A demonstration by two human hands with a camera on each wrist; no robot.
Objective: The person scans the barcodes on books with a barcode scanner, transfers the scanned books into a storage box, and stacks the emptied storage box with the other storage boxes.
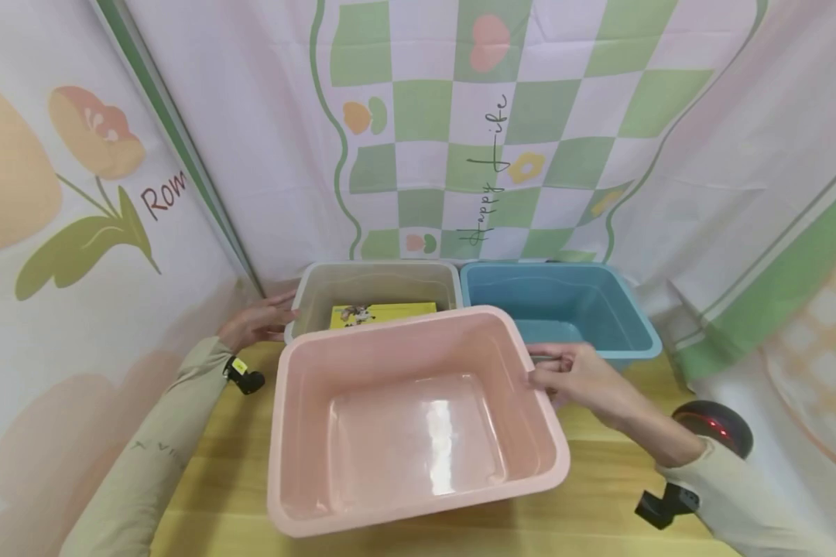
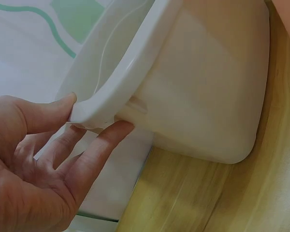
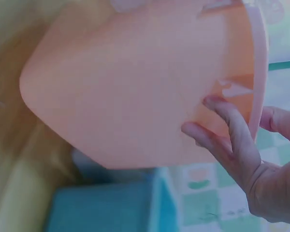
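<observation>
A pink plastic bin (image 1: 383, 433) is tilted in the front middle, its opening facing the head camera. My right hand (image 1: 588, 383) grips its right rim; in the right wrist view the fingers (image 3: 232, 121) lie against the outer wall while the thumb is over the rim. At the back left stands a translucent greyish bin (image 1: 383, 268), partly hidden behind the pink one. My left hand (image 1: 258, 321) pinches its left rim, thumb on top and fingers (image 2: 106, 145) underneath in the left wrist view. A yellow box (image 1: 390, 313) with a cartoon picture lies inside it.
A blue bin (image 1: 550, 298) stands at the back right, side by side with the greyish one. The bins are on a wooden table (image 1: 599, 495). Patterned curtains (image 1: 418, 108) close off the back and sides. A dark rounded device (image 1: 714, 425) with red lights sits beyond the right forearm.
</observation>
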